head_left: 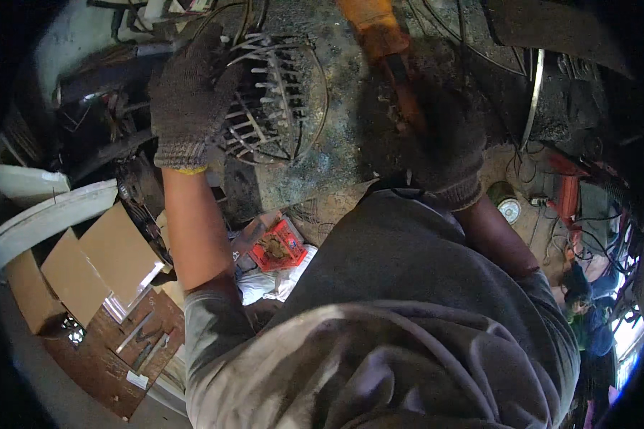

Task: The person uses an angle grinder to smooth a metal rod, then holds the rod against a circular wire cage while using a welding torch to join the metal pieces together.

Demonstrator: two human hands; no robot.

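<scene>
A dark knit work glove covers my left hand (189,100), which is closed at the left edge of a curved metal frame (273,93). The frame has rows of short bars and thin bent rods, and it rests on the stained metal worktop (343,121). My right hand (447,146), in the same kind of glove, is wrapped round an orange-bodied power tool (373,28). That tool points away from me over the worktop, to the right of the frame and apart from it. Shadow hides the right fingers and the tool's exact kind.
Cables (465,43) run over the far worktop. Below left are a red crate (277,247), cardboard sheets (104,261) and a brown board (107,357) with hand tools. A round can (508,204) and a red stand (567,189) are at right. Someone is visible at far right.
</scene>
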